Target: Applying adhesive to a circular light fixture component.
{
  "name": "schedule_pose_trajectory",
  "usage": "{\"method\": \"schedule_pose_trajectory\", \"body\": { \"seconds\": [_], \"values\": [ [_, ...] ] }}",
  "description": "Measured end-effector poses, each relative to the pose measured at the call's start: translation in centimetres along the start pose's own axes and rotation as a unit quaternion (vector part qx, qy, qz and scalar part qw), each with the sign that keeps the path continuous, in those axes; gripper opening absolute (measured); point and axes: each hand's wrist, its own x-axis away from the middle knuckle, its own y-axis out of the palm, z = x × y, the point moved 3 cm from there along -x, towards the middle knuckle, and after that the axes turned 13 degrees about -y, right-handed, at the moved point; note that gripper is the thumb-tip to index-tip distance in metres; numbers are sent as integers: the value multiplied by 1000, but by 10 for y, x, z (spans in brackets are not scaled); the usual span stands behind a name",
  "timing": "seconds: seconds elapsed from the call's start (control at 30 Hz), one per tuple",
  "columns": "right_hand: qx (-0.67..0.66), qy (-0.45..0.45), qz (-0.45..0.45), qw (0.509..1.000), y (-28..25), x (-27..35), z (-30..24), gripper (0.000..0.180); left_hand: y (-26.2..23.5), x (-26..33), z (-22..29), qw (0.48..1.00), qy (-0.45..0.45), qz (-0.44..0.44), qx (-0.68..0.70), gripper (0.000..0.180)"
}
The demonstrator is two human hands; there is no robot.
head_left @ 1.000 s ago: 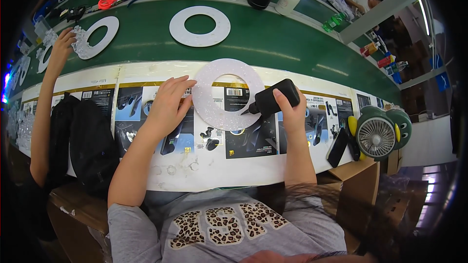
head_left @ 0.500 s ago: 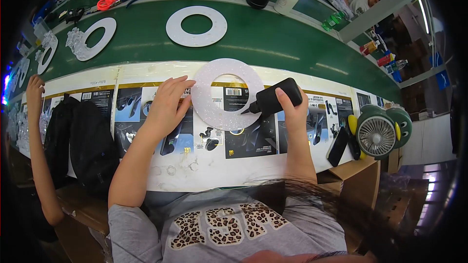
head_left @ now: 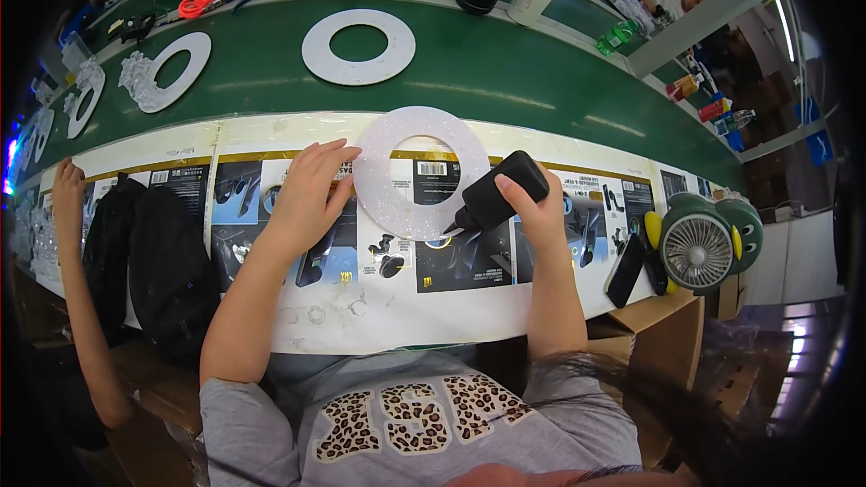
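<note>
One green belt point(head_left: 559, 63) is lying behind the surface point(head_left: 271, 140), carrying at least three white rings point(head_left: 358, 47), and one more ring point(head_left: 420, 173) is lying on the surface before the person. The left hand point(head_left: 311, 194) is pressing this ring's edge with fingers spread flat. The right hand point(head_left: 532, 207) is gripping one black bottle point(head_left: 494, 198), its tip touching the ring. One fan point(head_left: 695, 248) is standing at the right.
</note>
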Motion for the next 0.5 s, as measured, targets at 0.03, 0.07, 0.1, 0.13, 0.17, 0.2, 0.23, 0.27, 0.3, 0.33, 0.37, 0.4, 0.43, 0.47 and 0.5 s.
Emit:
{"method": "schedule_pose_trajectory", "body": {
  "seconds": [0.03, 0.07, 0.1, 0.13, 0.17, 0.2, 0.23, 0.27, 0.3, 0.33, 0.37, 0.4, 0.43, 0.47, 0.5],
  "values": [
    [1, 0, 1, 1000, 0, 0, -1, 19, 0, -1, 1, 1000, -2, -4, -2, 34],
    [-1, 5, 1, 1000, 0, 0, -3, 19, 0, -1, 2, 1000, -3, -8, -4, 34],
    [-3, 10, 1, 1000, 1, 0, -4, 20, 0, -1, 1, 1000, -3, -8, -5, 34],
    [-3, 10, 1, 1000, 1, 0, -3, 20, 0, -1, 1, 1000, -5, -7, -7, 34],
    [-7, 8, -4, 1000, 1, 0, -1, 20, 0, -1, 0, 1000, -7, -6, -10, 34],
    [-10, 8, -9, 1000, 1, 0, 0, 20, 1, 0, 0, 1000, -8, -6, -10, 34],
    [-10, 8, -9, 1000, 2, -1, 0, 20, 1, 0, 0, 1000, -12, -11, -10, 34],
    [-12, 6, -5, 1000, 4, -1, 0, 21, 1, 0, 0, 1000, -16, -15, -11, 33],
    [-12, 4, -1, 1000, 4, -1, -1, 21, 0, 0, 0, 1000, -16, -15, -10, 33],
    [-11, 4, 0, 1000, 3, -1, -1, 21, 0, 0, 0, 1000, -19, -17, -13, 32],
    [-2, 1, -4, 1000, 3, -1, 0, 21, 0, 0, 1, 999, -22, -18, -16, 31],
    [5, 0, -6, 1000, 3, 0, 1, 21, -1, 0, 2, 999, -22, -18, -17, 31],
    [5, 0, -6, 1000, 2, 0, 1, 21, -1, -1, 3, 999, -24, -23, -14, 31],
    [3, 1, -3, 1000, 2, 0, 0, 22, -1, -1, 4, 999, -26, -28, -10, 31],
    [2, 2, -2, 1000, 3, 0, -1, 22, -2, -1, 3, 999, -27, -28, -11, 31]
  ]
}}
